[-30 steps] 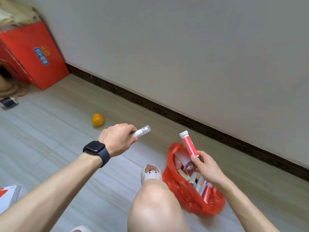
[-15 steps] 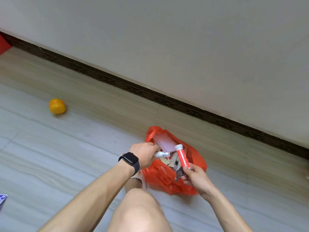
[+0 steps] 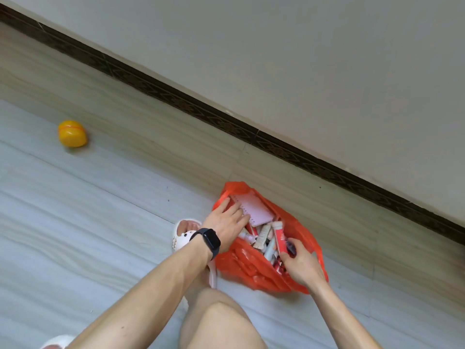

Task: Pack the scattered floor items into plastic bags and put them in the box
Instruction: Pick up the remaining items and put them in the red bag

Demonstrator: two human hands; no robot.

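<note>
An orange plastic bag lies open on the floor near the wall, holding a pink spiral notebook, tubes and small packets. My left hand, with a black watch on its wrist, rests with straight, spread fingers on the bag's mouth and the notebook's edge. A small white tube lies in the bag just under that hand. My right hand is at the bag's right side, thumb and fingers pinching the lower end of a red tube that points into the bag, with a small dark item beside it.
A yellow plastic ball sits on the floor to the far left. A dark baseboard and the wall run diagonally behind the bag. My knee and a foot in a white slipper are right beside the bag.
The view swung right and down, so the red box left the frame. Both hands lowered to the bag. My left hand let go of the white tube into it, and the red tube sank inside.
</note>
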